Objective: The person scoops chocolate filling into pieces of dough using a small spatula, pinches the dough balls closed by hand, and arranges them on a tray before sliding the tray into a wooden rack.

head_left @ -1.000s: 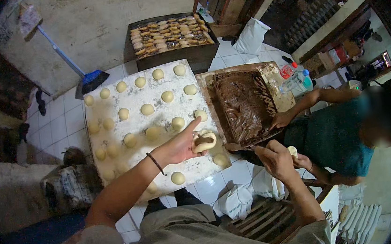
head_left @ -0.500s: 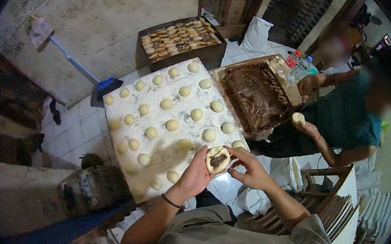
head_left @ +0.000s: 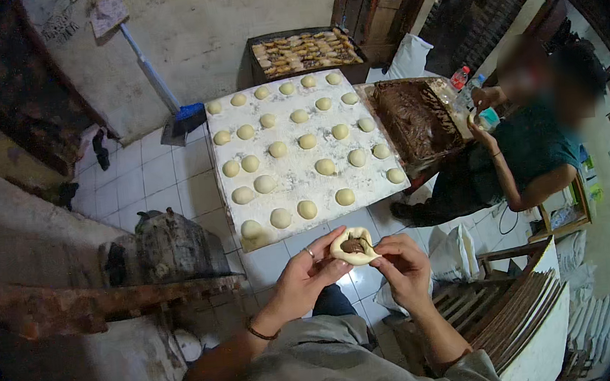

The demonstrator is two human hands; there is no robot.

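Note:
Between my hands is a piece of dough (head_left: pixel 341 248), opened like a cup with dark brown filling (head_left: pixel 354 245) in its middle. My left hand (head_left: pixel 308 272) cradles it from the left, thumb along its near side. At its right edge, my right hand (head_left: pixel 404 263) pinches the rim and draws it out into a point. Just beyond my hands stands a white floured board (head_left: pixel 298 191) bearing several rows of pale dough balls (head_left: pixel 325 167).
A tray of brown paste (head_left: pixel 415 117) adjoins the board on the right, with a person (head_left: pixel 536 146) beside it holding dough. Behind lies a box of baked pieces (head_left: pixel 306 52). A wooden rack (head_left: pixel 507 310) stands near my right arm, a stove-like block (head_left: pixel 178 247) at left.
My hands have come back off the board's near edge with the dough, and my right fingers now pinch its rim. The view has shifted. The other person's hands have come together.

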